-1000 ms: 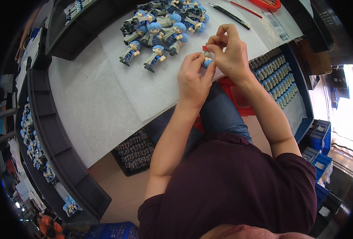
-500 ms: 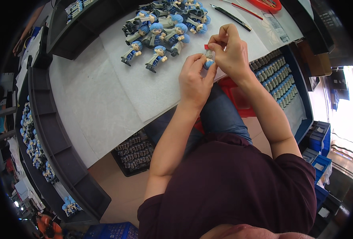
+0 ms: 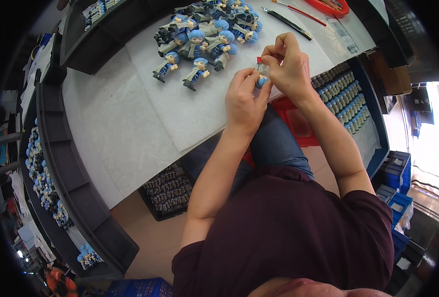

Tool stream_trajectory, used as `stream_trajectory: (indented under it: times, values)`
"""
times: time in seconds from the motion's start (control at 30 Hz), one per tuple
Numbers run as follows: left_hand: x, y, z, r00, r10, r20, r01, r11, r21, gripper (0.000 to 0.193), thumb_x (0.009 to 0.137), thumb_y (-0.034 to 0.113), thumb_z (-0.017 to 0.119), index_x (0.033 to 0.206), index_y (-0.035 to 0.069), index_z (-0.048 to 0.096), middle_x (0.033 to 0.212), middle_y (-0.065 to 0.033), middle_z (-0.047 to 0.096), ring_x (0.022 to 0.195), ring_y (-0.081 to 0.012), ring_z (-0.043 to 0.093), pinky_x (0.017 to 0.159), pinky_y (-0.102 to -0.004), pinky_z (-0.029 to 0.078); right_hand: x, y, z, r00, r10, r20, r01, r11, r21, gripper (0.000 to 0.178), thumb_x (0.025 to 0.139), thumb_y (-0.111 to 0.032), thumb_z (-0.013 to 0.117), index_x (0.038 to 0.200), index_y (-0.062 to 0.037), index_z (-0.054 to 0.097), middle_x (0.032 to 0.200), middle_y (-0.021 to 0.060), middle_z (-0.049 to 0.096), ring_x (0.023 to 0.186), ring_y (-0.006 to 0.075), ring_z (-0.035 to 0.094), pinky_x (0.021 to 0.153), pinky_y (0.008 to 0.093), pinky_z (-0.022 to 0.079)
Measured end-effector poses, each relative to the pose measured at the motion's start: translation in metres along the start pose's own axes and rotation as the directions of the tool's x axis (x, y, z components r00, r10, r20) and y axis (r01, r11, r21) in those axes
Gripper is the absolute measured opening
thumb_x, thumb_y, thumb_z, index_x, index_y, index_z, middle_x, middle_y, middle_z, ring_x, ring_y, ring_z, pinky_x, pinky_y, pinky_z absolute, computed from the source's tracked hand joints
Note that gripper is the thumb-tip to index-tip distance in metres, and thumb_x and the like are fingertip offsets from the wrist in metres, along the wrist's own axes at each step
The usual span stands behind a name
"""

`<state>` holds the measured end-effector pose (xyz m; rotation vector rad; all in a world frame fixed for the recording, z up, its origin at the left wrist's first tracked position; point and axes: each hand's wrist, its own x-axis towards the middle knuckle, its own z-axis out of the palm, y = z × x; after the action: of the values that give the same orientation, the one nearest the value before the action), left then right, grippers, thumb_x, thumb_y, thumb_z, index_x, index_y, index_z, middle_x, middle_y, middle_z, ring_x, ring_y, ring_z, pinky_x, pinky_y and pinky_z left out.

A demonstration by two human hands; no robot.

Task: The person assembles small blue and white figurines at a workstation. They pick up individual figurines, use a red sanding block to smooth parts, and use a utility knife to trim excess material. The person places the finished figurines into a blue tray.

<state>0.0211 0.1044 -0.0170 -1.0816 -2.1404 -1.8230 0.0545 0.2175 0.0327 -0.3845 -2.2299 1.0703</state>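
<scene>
L hand [image 3: 244, 100] pinches blue-haired fig [image 3: 262, 81], R hand [image 3: 291, 70] pinches red pc [image 3: 259, 60] beside it.

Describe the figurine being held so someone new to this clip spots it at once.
Start at the pale worktable, along whose near edge the left hand and right hand sit close together. Between them is a small blue-haired figurine, partly hidden, with a red piece at its far end. Unlike the heaped figurines beyond, it is held.

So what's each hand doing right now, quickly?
Left hand: closed, holding a blue-haired figurine by its head end.
Right hand: closed, fingertips pinching at a small red piece beside the figurine.
</scene>
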Motion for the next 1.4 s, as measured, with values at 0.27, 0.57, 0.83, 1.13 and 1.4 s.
stream_trajectory:
  times: [0.27,0.57,0.83,1.13,1.4]
  values:
    - [0.001,-0.001,-0.001,1.0,-0.009,0.007,0.009,1.0,-0.006,0.029,0.074,0.007,0.072,0.097,-0.008,0.063,0.096,-0.0155,0.062,0.076,-0.0221,0.062,0.066,-0.0289,0.05,-0.004,-0.004,0.001,1.0,-0.002,-0.01,0.002,1.0,-0.023,0.027,0.074,0.009,0.058,0.087,-0.002,0.037,0.068,0.0157,0.061,0.066,0.0238,0.065,0.061,0.0294,0.05]
    - [0.001,0.0,-0.003,1.0,-0.013,0.014,0.014,1.0,-0.016,0.028,0.074,0.008,0.072,0.096,-0.007,0.064,0.094,-0.0152,0.062,0.076,-0.0221,0.062,0.065,-0.0288,0.05,-0.004,0.001,-0.002,1.0,0.011,-0.004,-0.011,1.0,-0.011,0.023,0.074,0.008,0.057,0.086,-0.001,0.039,0.069,0.0134,0.06,0.066,0.024,0.064,0.062,0.0303,0.05]
    - [0.001,-0.001,0.0,1.0,0.026,0.001,-0.026,1.0,-0.002,0.027,0.075,0.008,0.071,0.096,-0.007,0.063,0.094,-0.0153,0.062,0.076,-0.022,0.062,0.066,-0.0292,0.05,-0.006,0.001,-0.003,1.0,-0.006,0.022,0.007,1.0,-0.019,0.023,0.075,0.009,0.056,0.086,-0.0006,0.039,0.068,0.0137,0.059,0.066,0.0244,0.065,0.061,0.0305,0.05]
    - [0.002,0.001,-0.001,1.0,-0.026,0.012,0.027,1.0,-0.015,0.029,0.074,0.008,0.073,0.096,-0.007,0.063,0.094,-0.0147,0.062,0.075,-0.0212,0.061,0.066,-0.0293,0.05,-0.001,0.005,-0.006,1.0,-0.016,-0.01,0.016,1.0,-0.019,0.024,0.073,0.011,0.056,0.086,-0.0012,0.04,0.068,0.0142,0.059,0.067,0.0289,0.064,0.06,0.034,0.05]
    - [0.001,0.002,-0.003,1.0,-0.016,0.025,0.016,1.0,-0.001,0.028,0.074,0.007,0.072,0.096,-0.008,0.063,0.095,-0.0154,0.062,0.078,-0.0229,0.062,0.068,-0.0297,0.05,-0.009,0.007,-0.003,0.995,-0.096,0.015,0.096,0.993,-0.063,0.021,0.073,0.01,0.055,0.085,-0.0011,0.042,0.071,0.0147,0.059,0.066,0.0304,0.062,0.06,0.0356,0.049]
